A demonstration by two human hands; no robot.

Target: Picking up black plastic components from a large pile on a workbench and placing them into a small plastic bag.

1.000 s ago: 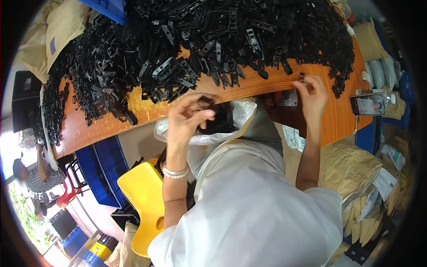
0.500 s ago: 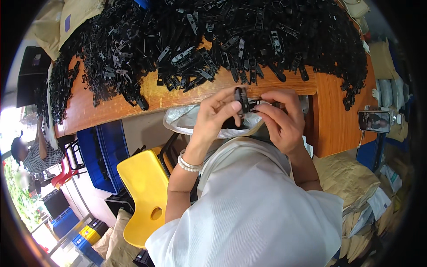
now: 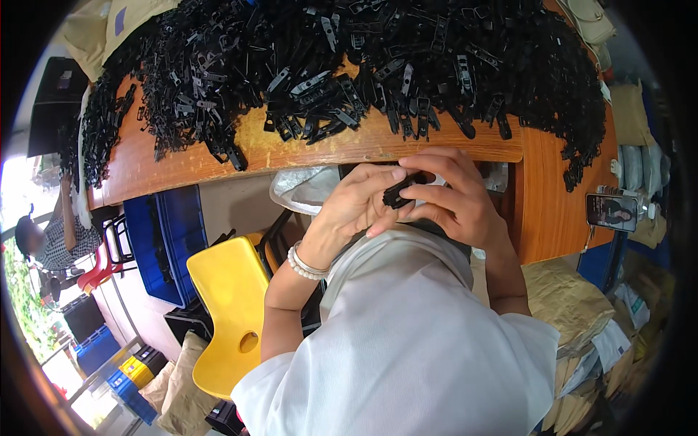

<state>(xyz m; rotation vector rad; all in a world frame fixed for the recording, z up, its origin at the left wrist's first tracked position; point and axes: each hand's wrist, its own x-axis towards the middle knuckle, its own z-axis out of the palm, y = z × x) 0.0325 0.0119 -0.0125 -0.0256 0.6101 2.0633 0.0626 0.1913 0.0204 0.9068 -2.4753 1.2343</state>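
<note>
Just off the table's front edge, my two hands meet around a small black ribbed plastic part (image 3: 396, 193). My left hand (image 3: 350, 203), with a white beaded bracelet at the wrist, is closed on it from the left. From the other side my right hand (image 3: 465, 200) grips it between curled fingers and thumb. Fingers cover much of the part, so I cannot tell whether one piece or two is in them. Beyond my hands, a heap of narrow black plastic parts (image 3: 305, 80) spreads over the wooden table (image 3: 305, 154).
A silvery-white bag (image 3: 294, 190) hangs open beneath the table edge. A yellow chair (image 3: 229, 309) and blue bins (image 3: 163, 247) stand to the left. At right are a phone (image 3: 611, 212) and brown paper sacks (image 3: 563, 298). Another person (image 3: 65, 240) is at far left.
My hands have drawn together, and the right has moved left onto the part. Two black pieces seen between my hands before now show as one dark shape, partly covered.
</note>
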